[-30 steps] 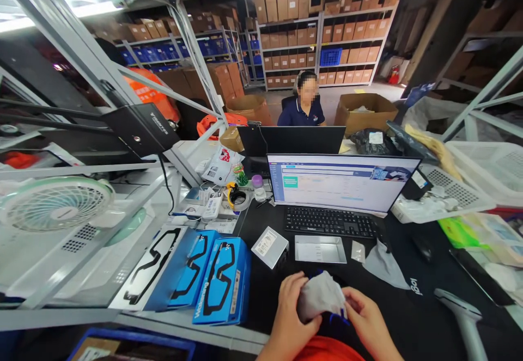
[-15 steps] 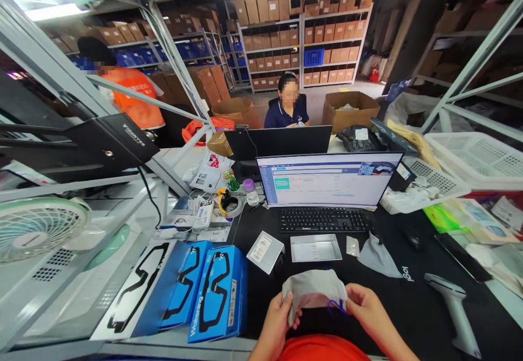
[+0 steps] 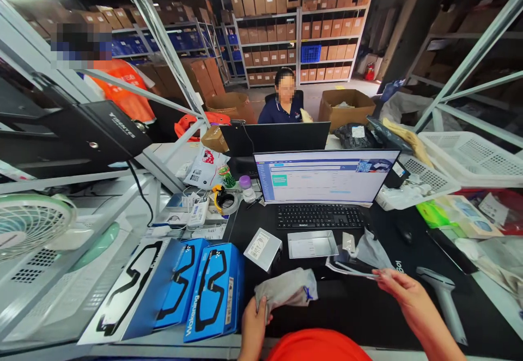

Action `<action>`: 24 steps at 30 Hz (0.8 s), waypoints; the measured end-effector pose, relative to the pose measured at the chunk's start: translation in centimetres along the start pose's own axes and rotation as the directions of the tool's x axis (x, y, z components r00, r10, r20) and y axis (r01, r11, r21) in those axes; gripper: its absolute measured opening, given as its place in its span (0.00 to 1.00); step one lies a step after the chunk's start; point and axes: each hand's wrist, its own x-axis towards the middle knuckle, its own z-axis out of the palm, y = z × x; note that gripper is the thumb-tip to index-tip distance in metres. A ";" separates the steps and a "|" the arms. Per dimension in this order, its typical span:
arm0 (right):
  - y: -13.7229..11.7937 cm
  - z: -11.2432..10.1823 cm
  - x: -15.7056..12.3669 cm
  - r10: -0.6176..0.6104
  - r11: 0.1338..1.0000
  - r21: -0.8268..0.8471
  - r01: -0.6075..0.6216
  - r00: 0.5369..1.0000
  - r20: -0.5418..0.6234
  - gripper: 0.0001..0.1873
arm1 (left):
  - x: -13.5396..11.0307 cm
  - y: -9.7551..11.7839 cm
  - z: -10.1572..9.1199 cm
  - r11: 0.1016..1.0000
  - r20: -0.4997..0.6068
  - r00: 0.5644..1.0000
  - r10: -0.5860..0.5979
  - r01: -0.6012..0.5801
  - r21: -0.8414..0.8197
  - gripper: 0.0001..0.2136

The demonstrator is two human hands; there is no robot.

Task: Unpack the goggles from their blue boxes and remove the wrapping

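My left hand [image 3: 252, 320] is closed on a grey cloth pouch [image 3: 286, 291] with a blue drawstring, low over the black desk mat [image 3: 368, 306]. My right hand [image 3: 402, 291] reaches out to the right and pinches the edge of a clear plastic bag [image 3: 355, 260] that lies in front of the keyboard [image 3: 318, 216]. A shallow grey tray [image 3: 312, 244] and a small grey box with a label [image 3: 262, 248] sit just beyond the pouch.
Blue goggle boxes [image 3: 204, 290] lie at the left. A monitor [image 3: 324, 176] stands behind the keyboard, a barcode scanner [image 3: 443, 301] at the right, white baskets [image 3: 469, 159] beyond. A fan [image 3: 28, 230] is far left. Another person [image 3: 284, 105] sits opposite; one in orange [image 3: 118, 89] stands at left.
My right hand let go of the pouch and moved right to the plastic bag. My left hand kept the pouch and lowered it to the left. The person in orange stepped into view.
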 end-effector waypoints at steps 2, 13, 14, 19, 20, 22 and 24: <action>-0.2 -0.1 0.1 -0.020 0.998 0.053 0.022 0.999 -0.041 0.24 | -0.3 -1.5 -0.7 0.995 -0.020 1.000 0.025 -0.023 0.096 0.26; -0.9 9.3 -3.1 -0.079 0.971 0.238 0.025 0.972 0.222 0.22 | -3.4 4.3 1.8 0.939 0.305 0.899 0.316 -0.249 -0.237 0.40; -0.9 9.9 -3.4 -0.061 0.971 0.240 -0.006 0.961 0.270 0.22 | -3.7 6.0 2.0 0.914 0.409 0.855 0.319 -0.162 -0.373 0.41; -1.7 10.9 -4.1 0.025 0.981 0.167 -0.095 0.926 0.378 0.25 | -5.2 12.1 3.0 0.783 0.394 0.884 0.251 0.054 -0.620 0.24; -1.9 10.7 -4.1 0.024 0.985 0.152 -0.087 0.928 0.371 0.26 | -5.4 12.7 3.1 0.769 0.404 0.887 0.225 0.093 -0.632 0.22; -2.1 10.3 -3.9 0.016 0.989 0.132 -0.068 0.931 0.365 0.27 | -5.8 13.5 3.2 0.735 0.441 0.877 0.190 0.170 -0.656 0.19; -2.0 9.7 -3.6 0.000 0.989 0.137 -0.058 0.922 0.386 0.27 | -6.0 14.0 3.1 0.715 0.467 0.867 0.173 0.215 -0.665 0.19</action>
